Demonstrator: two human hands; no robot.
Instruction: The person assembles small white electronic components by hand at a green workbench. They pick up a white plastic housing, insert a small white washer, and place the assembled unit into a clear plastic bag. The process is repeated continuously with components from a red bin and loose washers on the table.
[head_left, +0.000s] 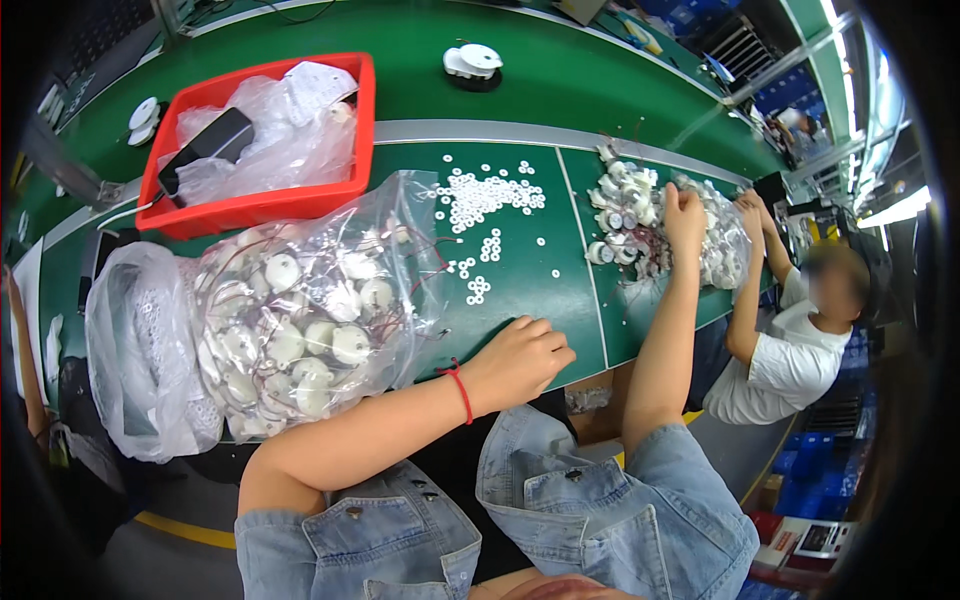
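Beyond the right hand (685,213), the room recedes into blue bins (838,480) and ceiling lights (905,207). The green worktop (515,270) runs under both hands, a pale seam (577,225) between them. A co-worker (795,365) reaches in from the right hand's far side; the two could bump and scatter parts. Left of the left hand (525,352) bulges a clear bag (300,335) of white discs and thin wires, which a forearm's push could tip. Past that bag stands a red tray (262,208) heaped with plastic. The pile of white parts (628,183) lies just left of the right hand, where tangled wires could drag neighbours along. The right hand's fingers are drawn together there, the left hand curls on the worktop; I cannot tell whether either grips anything. Ahead of the left hand lie loose white rings (480,203), easily scattered by a careless sweep.
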